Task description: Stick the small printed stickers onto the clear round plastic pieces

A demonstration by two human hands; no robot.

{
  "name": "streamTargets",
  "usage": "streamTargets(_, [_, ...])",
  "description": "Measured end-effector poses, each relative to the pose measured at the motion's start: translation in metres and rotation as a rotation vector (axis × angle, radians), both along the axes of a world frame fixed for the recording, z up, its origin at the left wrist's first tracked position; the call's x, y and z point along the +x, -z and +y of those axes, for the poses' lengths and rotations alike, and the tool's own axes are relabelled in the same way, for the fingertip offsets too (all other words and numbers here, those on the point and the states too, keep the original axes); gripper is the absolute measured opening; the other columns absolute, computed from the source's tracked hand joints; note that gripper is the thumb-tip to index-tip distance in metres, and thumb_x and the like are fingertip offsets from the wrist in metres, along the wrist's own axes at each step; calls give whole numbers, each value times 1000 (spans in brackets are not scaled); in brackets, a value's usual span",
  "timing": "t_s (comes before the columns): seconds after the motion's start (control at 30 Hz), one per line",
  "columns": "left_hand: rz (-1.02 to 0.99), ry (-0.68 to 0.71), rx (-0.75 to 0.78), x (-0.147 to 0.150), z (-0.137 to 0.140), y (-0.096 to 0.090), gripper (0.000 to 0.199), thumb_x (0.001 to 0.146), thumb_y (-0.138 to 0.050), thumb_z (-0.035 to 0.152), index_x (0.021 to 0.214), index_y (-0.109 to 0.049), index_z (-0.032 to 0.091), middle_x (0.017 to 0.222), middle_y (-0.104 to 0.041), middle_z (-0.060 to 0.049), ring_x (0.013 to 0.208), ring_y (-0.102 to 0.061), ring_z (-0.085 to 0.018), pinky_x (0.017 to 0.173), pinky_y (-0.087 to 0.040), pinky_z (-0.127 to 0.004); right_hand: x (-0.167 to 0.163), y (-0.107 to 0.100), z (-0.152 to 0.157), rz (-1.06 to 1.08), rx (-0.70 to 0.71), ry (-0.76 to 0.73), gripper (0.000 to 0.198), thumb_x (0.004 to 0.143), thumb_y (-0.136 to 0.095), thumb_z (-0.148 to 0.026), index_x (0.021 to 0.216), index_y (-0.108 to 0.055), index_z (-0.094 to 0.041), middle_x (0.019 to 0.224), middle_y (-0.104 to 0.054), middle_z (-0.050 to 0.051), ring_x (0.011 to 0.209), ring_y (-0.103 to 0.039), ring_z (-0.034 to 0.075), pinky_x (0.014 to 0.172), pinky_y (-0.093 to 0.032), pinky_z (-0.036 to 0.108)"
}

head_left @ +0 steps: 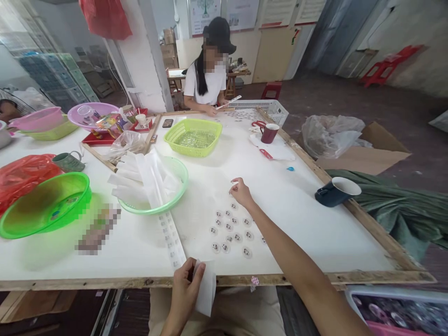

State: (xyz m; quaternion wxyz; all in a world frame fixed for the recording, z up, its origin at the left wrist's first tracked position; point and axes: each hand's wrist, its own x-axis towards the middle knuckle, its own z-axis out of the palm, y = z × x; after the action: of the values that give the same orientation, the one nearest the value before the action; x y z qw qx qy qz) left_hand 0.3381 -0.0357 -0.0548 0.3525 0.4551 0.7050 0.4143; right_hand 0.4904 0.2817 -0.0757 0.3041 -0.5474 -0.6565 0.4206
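Observation:
My left hand [187, 289] is closed on a white sticker strip [174, 245] at the table's near edge. The strip runs up towards a mint green basket [154, 212] and carries rows of small printed pictures; its loose end folds down below my fingers. My right hand [241, 192] reaches over the table with curled fingers, just beyond several small clear discs [237, 237] with dark printed figures. Whatever its fingertips pinch, if anything, is too small to make out. White paper strips [150, 179] are heaped in the mint basket.
A yellow-green basket [192, 149] of clear pieces stands farther back. A dark blue mug [334, 193] sits by the right wooden edge [378, 238], a maroon mug [269, 134] beyond. At left is a bright green basin [75, 200]. Another person [206, 84] handles a strip across the table.

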Motion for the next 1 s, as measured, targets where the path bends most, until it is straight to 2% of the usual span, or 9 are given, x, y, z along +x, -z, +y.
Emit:
streamTargets(0.13, [-29,0,-9,0,1,-1,43,92,-48,52,67,-32,22,66,-24,5,62,-28,-11,56,-23,-25,-6,3,4,-133,28,-54,45,71,-56,-9,112,-45,-23,75,-59,-4,75,-59,16,73,-42,27])
streamTargets(0.3, [-39,-2,-16,0,0,-2,43,92,-49,53,66,-33,22,64,-25,5,61,-28,-11,55,-22,-25,-5,-5,6,-282,70,-17,57,70,-64,-12,123,-44,-21,111,-58,10,91,-60,22,85,-42,35])
streamTargets(0.37, [-33,1,-11,0,0,-3,43,92,-49,52,66,-33,22,64,-25,5,60,-28,-11,55,-23,-25,-5,-11,6,-314,98,1,51,71,-66,-15,119,-49,-20,119,-55,13,102,-58,25,94,-38,41])
streamTargets(0.43, [-26,5,-2,0,-1,-3,43,92,-49,51,66,-32,22,64,-25,5,60,-28,-11,56,-23,-25,-10,-17,4,-315,132,-3,32,80,-61,-21,111,-55,-21,122,-55,12,110,-55,25,100,-34,42])
streamTargets(0.5, [-19,8,5,0,-1,-2,43,92,-49,50,66,-32,22,64,-25,5,60,-28,-11,56,-23,-25,-18,-21,2,-295,131,-59,16,87,-54,-27,100,-61,-22,115,-61,7,105,-57,20,99,-36,38])
streamTargets(0.63, [-8,8,4,0,-1,-2,42,92,-50,50,66,-34,21,63,-25,6,60,-28,-11,56,-23,-25,-33,-22,-3,-276,24,-245,13,86,-61,-29,85,-66,-17,88,-69,1,82,-62,13,82,-48,31])
streamTargets(0.8, [-9,3,10,1,-1,-4,42,92,-50,50,65,-35,21,63,-27,6,59,-28,-11,56,-23,-25,-39,-19,-3,-352,-11,-269,20,90,-60,-34,87,-66,-15,93,-69,3,87,-63,14,87,-49,35])
streamTargets(1.0, [-28,-6,15,1,-1,-5,41,92,-50,48,65,-37,20,63,-28,5,59,-29,-11,55,-23,-24,-45,-24,-6,-453,29,-286,18,88,-62,-32,83,-65,-16,90,-69,2,89,-62,16,96,-43,39])
